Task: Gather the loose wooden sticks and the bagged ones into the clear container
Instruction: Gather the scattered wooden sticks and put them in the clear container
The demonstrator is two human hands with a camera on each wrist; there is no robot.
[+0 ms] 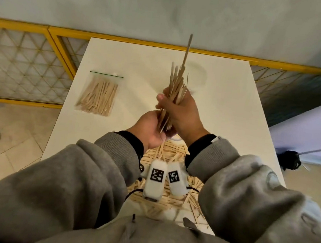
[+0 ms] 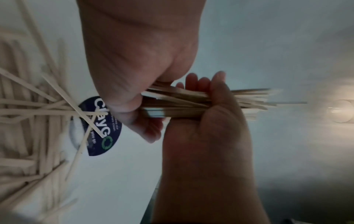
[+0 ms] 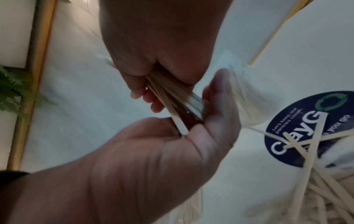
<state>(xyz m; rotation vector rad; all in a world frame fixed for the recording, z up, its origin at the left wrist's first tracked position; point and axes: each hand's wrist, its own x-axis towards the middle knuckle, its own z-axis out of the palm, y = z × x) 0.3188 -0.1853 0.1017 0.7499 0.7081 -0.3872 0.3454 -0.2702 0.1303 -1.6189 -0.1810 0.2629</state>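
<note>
Both hands hold one bundle of wooden sticks upright above the white table. My right hand grips the bundle's middle. Below it, my left hand curls round the lower ends. The right wrist view shows those stick ends lying against the left palm. The clear container stands just behind the bundle, half hidden by it. A zip bag of sticks lies flat at the table's left. A pile of loose sticks covers the near edge, under my wrists.
A round dark-blue sticker sits on the table beneath some loose sticks. A yellow-framed lattice fence runs behind and left of the table. A pale purple panel stands to the right. Tiled floor lies to the left.
</note>
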